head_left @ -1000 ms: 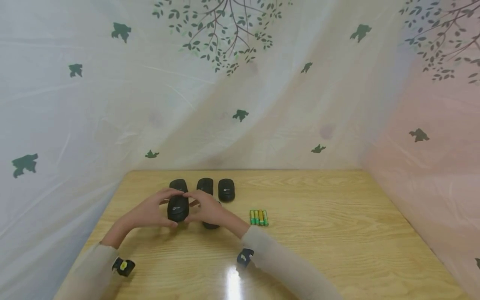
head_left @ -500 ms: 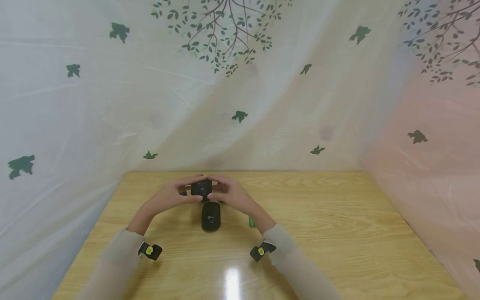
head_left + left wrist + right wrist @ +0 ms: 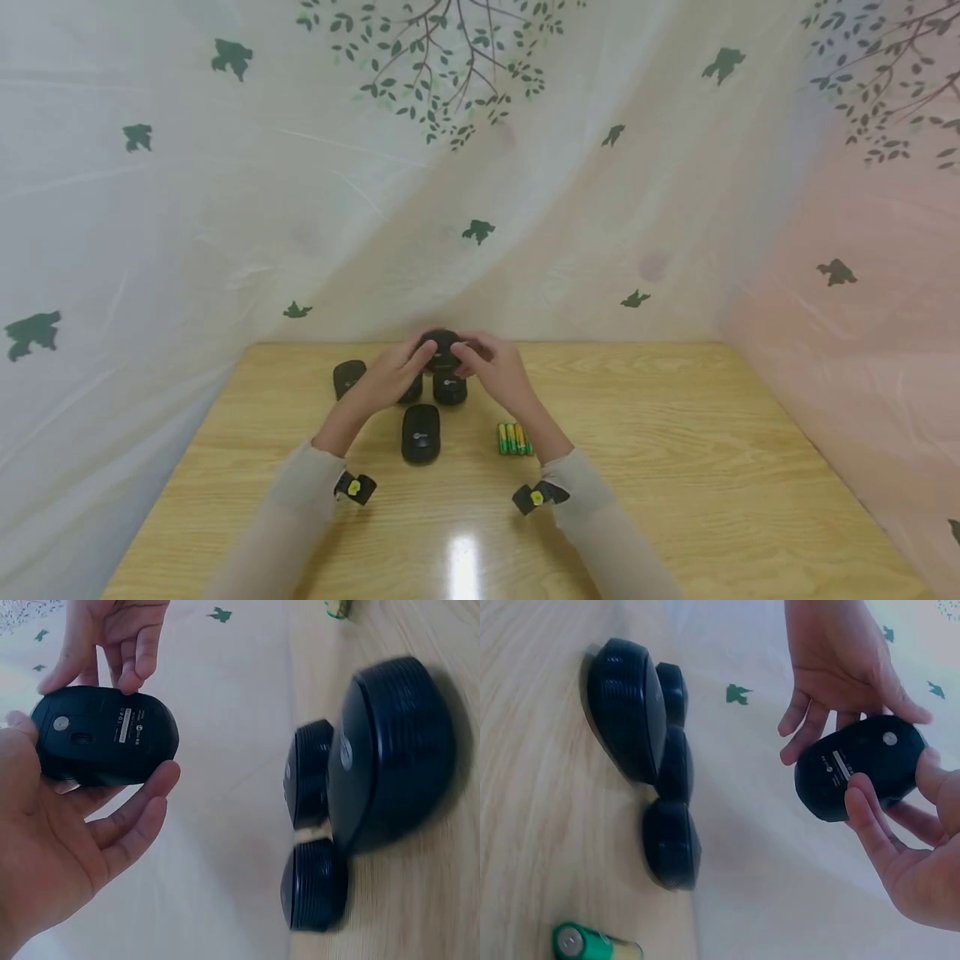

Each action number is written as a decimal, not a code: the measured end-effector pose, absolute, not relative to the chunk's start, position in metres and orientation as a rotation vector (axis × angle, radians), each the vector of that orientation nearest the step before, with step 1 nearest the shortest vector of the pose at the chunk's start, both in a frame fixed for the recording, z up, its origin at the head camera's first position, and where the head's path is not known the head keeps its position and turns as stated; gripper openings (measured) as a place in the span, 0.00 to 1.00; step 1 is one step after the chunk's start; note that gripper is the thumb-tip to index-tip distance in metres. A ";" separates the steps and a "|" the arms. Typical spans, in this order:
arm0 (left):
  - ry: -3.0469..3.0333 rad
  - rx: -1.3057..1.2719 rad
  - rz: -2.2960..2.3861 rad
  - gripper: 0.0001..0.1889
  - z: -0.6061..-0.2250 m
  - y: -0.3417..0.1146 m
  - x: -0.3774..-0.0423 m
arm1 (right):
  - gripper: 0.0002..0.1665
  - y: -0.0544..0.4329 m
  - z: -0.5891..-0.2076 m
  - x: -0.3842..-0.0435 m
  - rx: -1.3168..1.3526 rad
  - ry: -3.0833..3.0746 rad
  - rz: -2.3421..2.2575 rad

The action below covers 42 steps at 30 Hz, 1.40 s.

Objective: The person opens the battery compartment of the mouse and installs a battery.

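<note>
Both hands hold one black computer mouse raised over the back of the table. My left hand grips its left side, thumb on the near face. At the opposite side, the fingers and thumb of my right hand pinch it. Both wrist views show the underside of the mouse, with a printed label, a small sensor window and a round light spot. More black mice stand below the hands: one nearest, one at the far left, and two behind, including a mouse directly under the held one.
Several green and gold batteries lie side by side right of the mice, partly overlapped by the right forearm. The wooden table ends at a pale cloth backdrop printed with birds and branches.
Both hands have carried the mouse from the left of the group to the right and farther back. It is now tipped up, and the nearest mouse and the batteries show again.
</note>
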<state>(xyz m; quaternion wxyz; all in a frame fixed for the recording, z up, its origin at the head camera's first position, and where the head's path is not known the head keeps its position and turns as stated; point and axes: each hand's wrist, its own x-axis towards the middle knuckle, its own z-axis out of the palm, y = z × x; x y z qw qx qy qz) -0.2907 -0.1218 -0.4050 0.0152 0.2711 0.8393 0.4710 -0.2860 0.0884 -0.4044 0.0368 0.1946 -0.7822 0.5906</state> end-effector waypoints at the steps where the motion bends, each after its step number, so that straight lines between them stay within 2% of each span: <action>1: 2.624 0.830 1.452 0.27 -0.405 -0.119 -0.291 | 0.21 0.090 -0.403 -0.286 0.576 -2.397 1.808; 10: 2.555 0.841 1.611 0.32 -0.410 -0.099 -0.293 | 0.23 0.106 -0.401 -0.289 0.520 -2.417 1.736; 17: 2.538 0.830 1.665 0.29 -0.416 -0.089 -0.298 | 0.26 0.114 -0.404 -0.292 0.584 -2.433 1.706; 32: 2.493 0.748 1.846 0.28 -0.425 -0.075 -0.298 | 0.25 0.119 -0.416 -0.298 0.660 -2.435 1.674; 42: 2.526 0.692 1.823 0.28 -0.413 -0.070 -0.287 | 0.25 0.116 -0.423 -0.300 0.690 -2.384 1.637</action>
